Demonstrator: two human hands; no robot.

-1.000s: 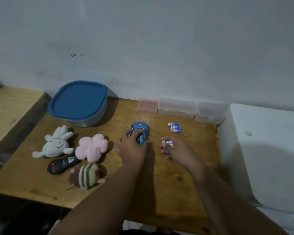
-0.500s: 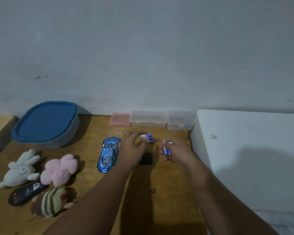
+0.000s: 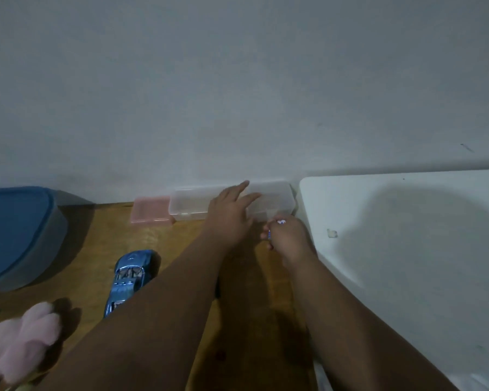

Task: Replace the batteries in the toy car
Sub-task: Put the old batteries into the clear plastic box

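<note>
The shiny blue toy car lies on the wooden table, left of my left forearm. My left hand reaches to the back of the table with straight fingers over the clear plastic boxes and holds nothing that I can see. My right hand stays just right of it, fingers curled round small blue and white batteries. The loose batteries and the dark battery cover seen before are hidden by my arms.
A pink box stands beside the clear ones against the wall. A blue-lidded tub sits at the far left, a pink plush toy at the lower left. A white surface borders the table on the right.
My left hand let go of the car and moved right and back to the clear boxes. My right hand kept its batteries and shifted toward the back. The camera tilted up and right.
</note>
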